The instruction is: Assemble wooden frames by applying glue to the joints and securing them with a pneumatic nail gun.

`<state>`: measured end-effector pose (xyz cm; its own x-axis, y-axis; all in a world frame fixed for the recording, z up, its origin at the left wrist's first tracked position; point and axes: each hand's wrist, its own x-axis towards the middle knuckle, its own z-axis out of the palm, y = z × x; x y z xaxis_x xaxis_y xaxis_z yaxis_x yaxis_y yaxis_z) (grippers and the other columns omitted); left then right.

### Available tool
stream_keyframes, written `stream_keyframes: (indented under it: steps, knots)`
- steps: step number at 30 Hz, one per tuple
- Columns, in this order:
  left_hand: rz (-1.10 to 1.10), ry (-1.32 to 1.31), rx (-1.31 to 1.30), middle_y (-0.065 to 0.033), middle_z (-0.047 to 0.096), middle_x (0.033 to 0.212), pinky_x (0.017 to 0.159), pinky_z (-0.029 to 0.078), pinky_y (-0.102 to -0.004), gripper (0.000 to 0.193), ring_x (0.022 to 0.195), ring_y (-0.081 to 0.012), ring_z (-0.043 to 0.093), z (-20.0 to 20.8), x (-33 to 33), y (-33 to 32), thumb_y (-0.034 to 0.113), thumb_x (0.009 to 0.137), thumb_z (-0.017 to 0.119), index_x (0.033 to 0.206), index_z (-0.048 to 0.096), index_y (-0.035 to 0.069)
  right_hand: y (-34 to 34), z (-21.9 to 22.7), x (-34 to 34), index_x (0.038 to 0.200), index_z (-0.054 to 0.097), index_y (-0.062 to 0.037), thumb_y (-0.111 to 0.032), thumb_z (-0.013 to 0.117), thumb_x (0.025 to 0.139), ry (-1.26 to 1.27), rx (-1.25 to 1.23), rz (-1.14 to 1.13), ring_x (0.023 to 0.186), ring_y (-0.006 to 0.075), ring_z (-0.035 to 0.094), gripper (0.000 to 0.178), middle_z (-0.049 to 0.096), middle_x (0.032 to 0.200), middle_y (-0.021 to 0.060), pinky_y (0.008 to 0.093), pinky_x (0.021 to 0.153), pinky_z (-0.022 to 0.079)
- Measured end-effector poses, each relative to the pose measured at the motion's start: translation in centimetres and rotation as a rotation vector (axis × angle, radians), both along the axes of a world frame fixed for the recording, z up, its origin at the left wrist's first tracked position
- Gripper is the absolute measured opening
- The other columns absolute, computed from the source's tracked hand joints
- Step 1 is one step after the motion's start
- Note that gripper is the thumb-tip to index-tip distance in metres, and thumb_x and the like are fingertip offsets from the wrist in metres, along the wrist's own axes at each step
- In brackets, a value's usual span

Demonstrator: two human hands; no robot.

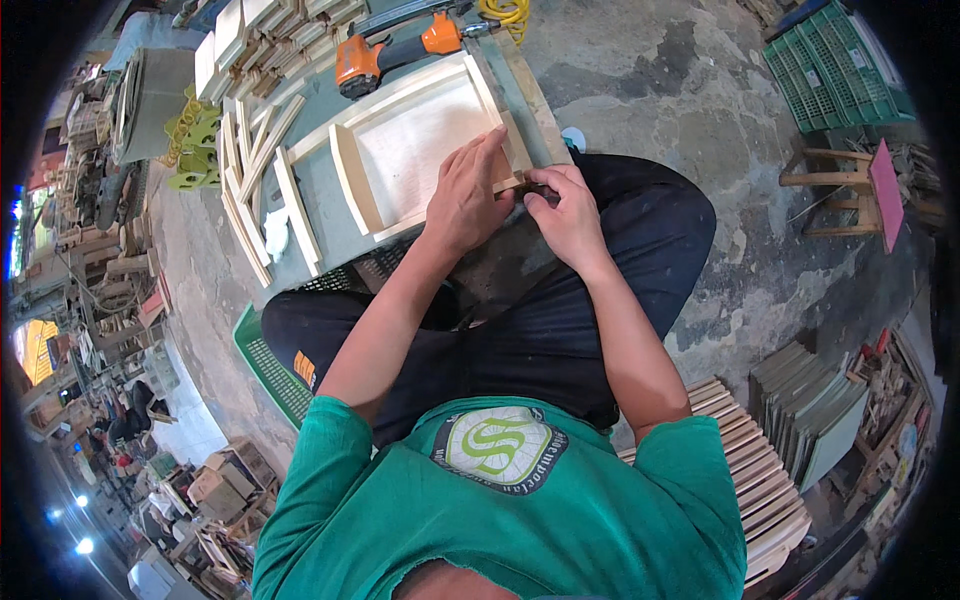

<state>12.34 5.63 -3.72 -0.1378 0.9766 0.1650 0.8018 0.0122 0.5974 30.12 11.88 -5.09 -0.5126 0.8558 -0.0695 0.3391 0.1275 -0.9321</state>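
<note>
Near the person's lap, on the grey desk, lies a shallow wooden tray frame with a pale panel inside its raised slats — every place below is told from this frame. At its near right corner the left hand lies flat, palm down, fingers spread over the panel and the corner slat, so its grip is open and pressing rather than closed round anything. Touching that same corner from the right, the right hand is curled with fingers pinched on the end of a thin wooden strip; what else it may hold is hidden. Just beyond the frame's far edge rests an orange and black nail gun, with a yellow coiled hose beside it. Left of the frame, loose wooden slats lie fanned on the desk — a small white cloth among them. Well right of the frame, a green plastic crate stands on the concrete floor.
</note>
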Motion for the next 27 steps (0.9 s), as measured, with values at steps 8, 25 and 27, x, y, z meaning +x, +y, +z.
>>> stream_keyframes:
  steps: [8, 25, 27]
  knots:
    - [0.034, 0.074, 0.016, -0.0165, 0.057, 0.144, 0.122, 0.033, -0.0507, 0.092, 0.145, -0.0330, 0.049, 0.1, 0.6, -0.1, 0.016, 0.080, 0.080, 0.160, 0.035, 0.012, 0.5, -0.8, 0.4, 0.122, 0.072, 0.0007, 0.001, 0.067, 0.088, 0.076, -0.043, 0.027, 0.099, 0.0252, 0.070, 0.034, 0.062, 0.119, 0.0136, 0.0345, 0.091, 0.056]
    - [0.068, 0.099, -0.030, -0.0115, 0.056, 0.142, 0.122, 0.033, -0.0585, 0.084, 0.143, -0.0281, 0.049, 0.9, 0.8, -0.5, 0.015, 0.081, 0.077, 0.157, 0.041, 0.013, 16.1, 5.9, -16.1, 0.127, 0.070, -0.0055, -0.018, 0.070, 0.095, 0.234, 0.363, 0.262, 0.102, 0.0216, 0.070, 0.034, 0.073, 0.114, 0.0118, 0.0353, 0.091, 0.055]
    - [0.036, 0.085, -0.010, -0.0116, 0.057, 0.140, 0.121, 0.033, -0.0604, 0.083, 0.141, -0.0274, 0.050, 0.7, 0.5, -0.5, 0.015, 0.081, 0.077, 0.156, 0.042, 0.014, 16.7, 6.1, -20.3, 0.145, 0.058, -0.0127, -0.023, 0.069, 0.093, -0.116, 0.766, 0.510, 0.120, 0.0336, 0.067, 0.054, 0.066, 0.133, 0.0180, 0.0477, 0.101, 0.052]
